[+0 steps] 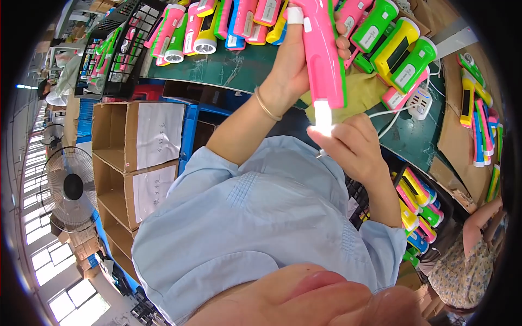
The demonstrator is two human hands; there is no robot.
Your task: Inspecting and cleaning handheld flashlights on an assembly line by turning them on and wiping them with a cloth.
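**Pink torch held between two hands above a green bench**

Nearest to me, low in the view, lies my light blue shirt [255, 228]. Just past it, my right hand [353, 144] is curled, its fingertips pinched at the glowing white end of the pink torch [323, 51]; a thin white cable [391, 117] runs from there to a white adapter [420, 103]. My left hand [299, 60], with a gold bangle [266, 106] on the wrist and white tape on one fingertip, is closed around the torch body and holds it upright above the green bench [228, 68].

Packages and labels: at left stand stacked brown cardboard boxes [117, 163], open-topped, each bearing a white rectangular paper sheet on its side. I cannot tell what is in them. Beside them sits a blue crate [190, 133].

Containers: a black crate [122, 41] at upper left holds pink and green torches on end. A dark bin [421, 209] at lower right holds more torches in pink, yellow, green and blue.

Farther off, rows of torches [228, 24] in pink, green, yellow and blue lie on the bench, with another group [399, 46] to the right. A floor fan [70, 187] stands at far left. Another person's arm [481, 217] enters at the right edge.
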